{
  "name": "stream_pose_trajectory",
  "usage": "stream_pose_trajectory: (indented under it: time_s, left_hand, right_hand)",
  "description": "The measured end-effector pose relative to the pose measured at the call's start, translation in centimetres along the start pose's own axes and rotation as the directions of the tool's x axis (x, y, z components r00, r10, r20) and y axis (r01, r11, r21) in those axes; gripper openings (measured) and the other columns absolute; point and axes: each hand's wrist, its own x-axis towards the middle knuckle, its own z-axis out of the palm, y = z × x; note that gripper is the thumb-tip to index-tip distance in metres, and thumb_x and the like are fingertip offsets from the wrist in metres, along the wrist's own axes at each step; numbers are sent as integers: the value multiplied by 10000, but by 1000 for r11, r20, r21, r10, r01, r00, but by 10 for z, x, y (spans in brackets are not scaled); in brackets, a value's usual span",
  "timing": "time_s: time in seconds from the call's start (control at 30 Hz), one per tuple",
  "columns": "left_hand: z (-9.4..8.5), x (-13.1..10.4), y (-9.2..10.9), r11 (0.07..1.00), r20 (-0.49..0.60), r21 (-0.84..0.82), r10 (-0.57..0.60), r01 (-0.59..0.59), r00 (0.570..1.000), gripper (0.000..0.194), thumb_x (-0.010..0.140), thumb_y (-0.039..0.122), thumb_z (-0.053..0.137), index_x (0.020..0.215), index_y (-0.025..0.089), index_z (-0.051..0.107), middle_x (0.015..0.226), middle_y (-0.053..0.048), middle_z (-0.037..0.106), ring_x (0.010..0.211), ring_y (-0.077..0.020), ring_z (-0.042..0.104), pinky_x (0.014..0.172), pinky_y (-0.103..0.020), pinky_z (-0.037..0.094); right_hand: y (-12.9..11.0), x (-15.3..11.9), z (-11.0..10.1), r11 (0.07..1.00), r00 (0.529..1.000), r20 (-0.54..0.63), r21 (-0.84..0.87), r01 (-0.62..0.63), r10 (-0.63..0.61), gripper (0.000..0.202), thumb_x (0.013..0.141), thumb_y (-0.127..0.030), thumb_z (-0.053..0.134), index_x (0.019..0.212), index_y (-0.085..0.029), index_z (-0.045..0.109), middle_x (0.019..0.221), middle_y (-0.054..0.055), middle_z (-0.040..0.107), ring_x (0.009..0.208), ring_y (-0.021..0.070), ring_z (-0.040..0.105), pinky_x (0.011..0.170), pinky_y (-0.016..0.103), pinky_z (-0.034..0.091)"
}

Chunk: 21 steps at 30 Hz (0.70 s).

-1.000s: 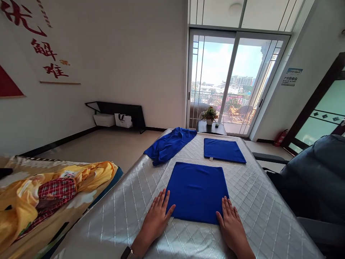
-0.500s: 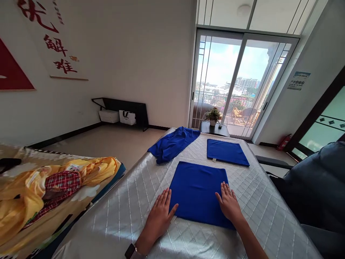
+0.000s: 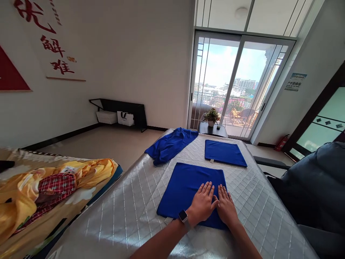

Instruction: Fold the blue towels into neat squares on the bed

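Observation:
A blue folded cloth (image 3: 185,187) lies flat on the silver quilted mattress (image 3: 126,216) in front of me. My left hand (image 3: 204,202) rests palm down on its right half, fingers stretched out and a watch on the wrist. Right beside it, my right hand (image 3: 225,205) lies flat along the cloth's right edge. The two thumbs are close together. A second blue folded cloth (image 3: 225,153), with a small white tag at its near edge, lies farther off to the right. Beyond the near cloth, a crumpled blue garment (image 3: 172,145) sits at the far left.
Left of the mattress is a bed with yellow bedding (image 3: 88,172). A dark padded seat (image 3: 318,180) stands on the right. A small table with a potted plant (image 3: 211,116) stands before the sliding glass door (image 3: 239,86). A black rack (image 3: 121,108) is by the wall.
My left hand has moved right, from the cloth's left edge to beside my right hand. The right hand stays near the right edge. The view has shifted slightly.

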Motion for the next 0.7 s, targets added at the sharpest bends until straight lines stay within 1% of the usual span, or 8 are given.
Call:
stream_pose_trajectory:
  time_s: [0.03, 0.1, 0.2, 0.27, 0.37, 0.47, 0.57, 0.7]
  left_hand:
    - [5, 6, 1, 1000, 18, -24, 13, -12, 1000, 607, 1054, 470, 270, 1545, 135, 393, 1626, -123, 339, 1521, -229, 272, 1246, -426, 254]
    - [13, 11, -6, 999, 44, -48, -14, 17, 999, 623, 1055, 494, 247, 1549, 140, 390, 1625, -118, 340, 1524, -233, 265, 1248, -438, 248]
    - [15, 3, -38, 993, 73, -32, -110, 113, 991, 687, 1042, 571, 227, 1557, 140, 372, 1623, -120, 337, 1519, -259, 276, 1240, -471, 261]
    - [9, -11, -68, 983, 80, 2, -186, 186, 979, 737, 1025, 623, 231, 1560, 133, 364, 1629, -123, 322, 1519, -272, 277, 1241, -483, 256]
    - [-2, -39, -112, 950, 50, 68, -307, 303, 950, 779, 1011, 658, 233, 1556, 118, 368, 1632, -131, 315, 1522, -285, 265, 1247, -492, 236]
    - [-7, -67, -144, 911, 2, 106, -400, 398, 916, 803, 1005, 669, 227, 1560, 104, 354, 1632, -147, 312, 1522, -293, 261, 1243, -498, 240]
    - [-4, -81, -159, 888, -18, 99, -449, 448, 893, 814, 1004, 664, 232, 1565, 84, 333, 1632, -166, 303, 1514, -294, 285, 1233, -484, 268]
    - [0, -82, -158, 877, -37, 77, -472, 473, 881, 812, 1004, 656, 256, 1559, 69, 342, 1619, -190, 324, 1501, -303, 313, 1228, -485, 280]
  right_hand:
    - [0, 0, -1, 1000, 1000, 2, 4, -2, 2, 645, 1028, -412, 187, 1596, -109, 223, 1676, 66, 140, 1553, 203, 84, 1254, 397, 74]
    - [-2, -1, -3, 1000, 1000, -2, 23, -15, 15, 648, 1028, -412, 178, 1596, -103, 215, 1674, 64, 144, 1552, 201, 95, 1255, 393, 80]
    - [-4, -2, -6, 997, 999, -16, 61, -43, 44, 679, 1029, -469, 168, 1599, -99, 186, 1673, 64, 140, 1550, 202, 114, 1255, 399, 97]
    - [-6, -2, -8, 996, 999, -16, 73, -51, 52, 682, 1030, -481, 162, 1600, -106, 178, 1673, 51, 137, 1550, 196, 108, 1257, 404, 91]
    - [-6, -2, -8, 995, 998, -8, 81, -57, 58, 681, 1030, -483, 150, 1600, -112, 178, 1672, 38, 137, 1551, 190, 100, 1259, 408, 84]
    - [-6, -2, -8, 995, 998, -5, 78, -63, 64, 683, 1028, -489, 150, 1601, -118, 178, 1673, 37, 131, 1551, 191, 102, 1259, 410, 78]
    - [-6, -2, -7, 996, 997, 2, 47, -71, 71, 680, 1029, -485, 144, 1602, -120, 168, 1675, 36, 116, 1551, 187, 98, 1258, 414, 68]
    - [-2, -1, -6, 997, 997, 16, 6, -79, 78, 680, 1028, -490, 136, 1603, -127, 169, 1677, 33, 112, 1552, 186, 100, 1256, 431, 83]
